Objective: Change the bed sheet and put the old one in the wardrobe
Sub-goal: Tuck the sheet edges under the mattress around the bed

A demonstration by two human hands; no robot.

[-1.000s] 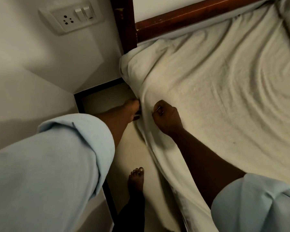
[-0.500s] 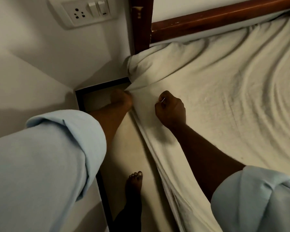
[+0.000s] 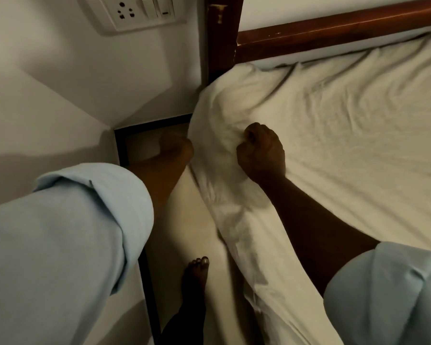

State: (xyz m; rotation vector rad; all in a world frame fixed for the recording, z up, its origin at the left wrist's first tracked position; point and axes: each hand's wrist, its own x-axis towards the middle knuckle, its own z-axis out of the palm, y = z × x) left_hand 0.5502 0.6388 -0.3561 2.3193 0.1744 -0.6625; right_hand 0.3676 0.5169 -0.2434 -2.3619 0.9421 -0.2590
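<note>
Your right hand (image 3: 260, 151) is a tight fist, knuckles up, the forearm stretched forward from its rolled pale-blue sleeve (image 3: 383, 295). Its curled fingers bunch the wrinkled cream fabric bed sheet (image 3: 334, 145) at the mattress corner, just below the dark wooden bedpost (image 3: 222, 46). Your left hand (image 3: 178, 148) reaches down beside that corner, left of those fingers. It is too blurred to tell how its own fingers lie.

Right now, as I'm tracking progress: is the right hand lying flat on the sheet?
No, the right hand is fisted, its fingers curled into bunched sheet.
</note>
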